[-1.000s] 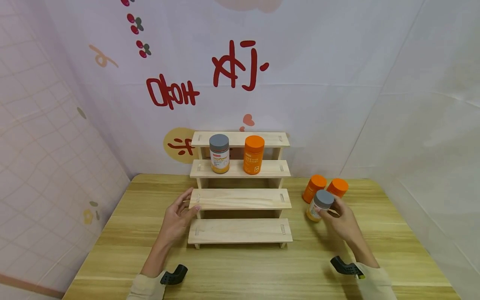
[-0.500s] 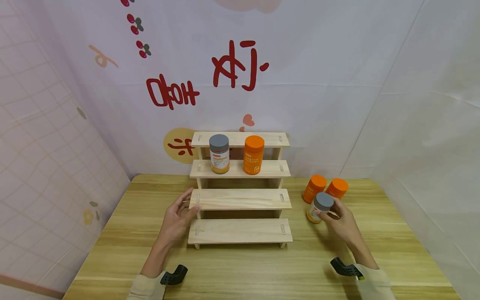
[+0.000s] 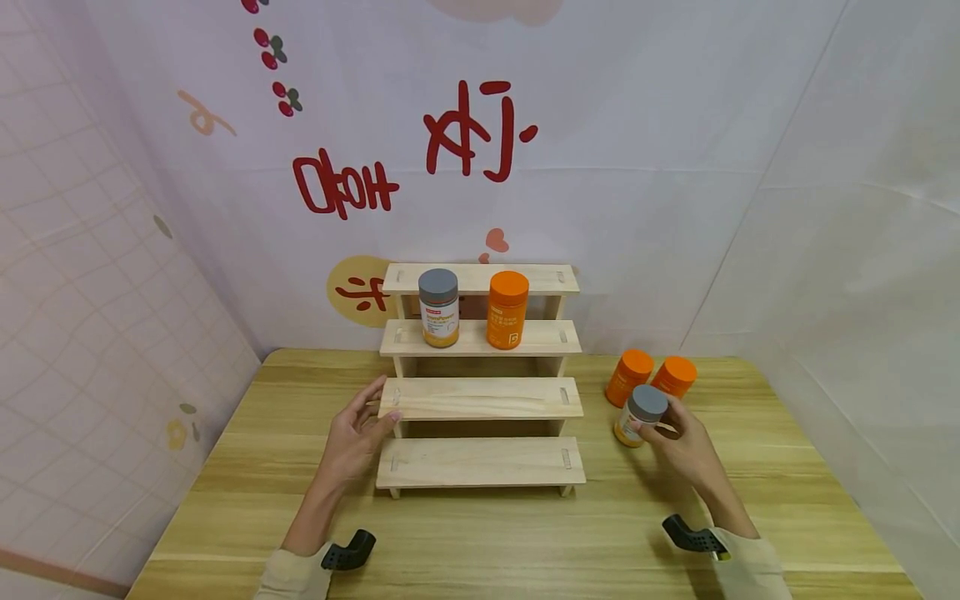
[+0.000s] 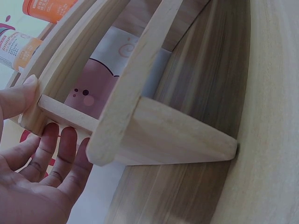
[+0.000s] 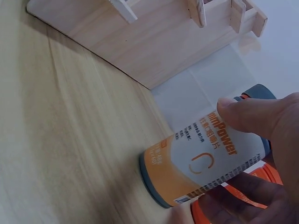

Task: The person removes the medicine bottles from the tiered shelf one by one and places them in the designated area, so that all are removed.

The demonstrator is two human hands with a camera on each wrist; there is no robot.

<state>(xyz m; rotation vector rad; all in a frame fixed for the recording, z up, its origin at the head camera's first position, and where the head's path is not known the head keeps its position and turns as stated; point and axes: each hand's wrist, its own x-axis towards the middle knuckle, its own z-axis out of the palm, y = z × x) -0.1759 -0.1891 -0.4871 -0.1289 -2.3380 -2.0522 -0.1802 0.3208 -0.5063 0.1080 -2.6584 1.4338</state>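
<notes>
At the lower right of the head view, the right hand (image 3: 686, 450) had its grip wrapped round a grey-capped bottle with a white and orange label (image 3: 641, 415), thumb across the label and fingers behind, as the right wrist view showed (image 5: 205, 156); the bottle's base was at the light wooden surface (image 3: 480, 542), though whether it rested there or was just lifted I could not tell. Just behind it, toward the right edge of the frame, stood two orange bottles with orange caps (image 3: 651, 375), close together. At the lower left, the left hand (image 3: 356, 433) lay with its fingers straight and relaxed against the left end of the pale four-tier wooden step shelf (image 3: 480, 462), thumb on the second step's end and fingers under it in the left wrist view (image 4: 51, 154). On the third step, at centre frame, stood another grey-capped bottle (image 3: 438, 307) beside an orange bottle with an orange cap (image 3: 507, 309)
</notes>
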